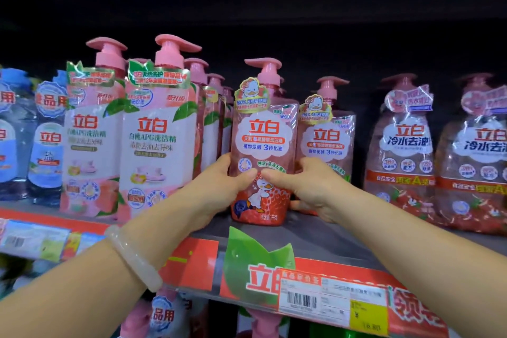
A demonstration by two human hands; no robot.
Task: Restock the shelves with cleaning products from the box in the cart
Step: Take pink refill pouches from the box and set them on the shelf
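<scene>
Both hands grip one strawberry bottle, my left hand and right hand wrapped around its lower sides, so it stands straight on the shelf, label to me, near the front edge.

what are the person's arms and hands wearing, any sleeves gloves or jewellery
Both forearms are bare as far as the picture shows: no sleeves and no gloves. The left hand has a pale, milky, translucent bangle on its wrist, smooth, rounded and thick. The right hand shows no bracelet or watch on its wrist. No rings are visible on the fingers that show.
</scene>
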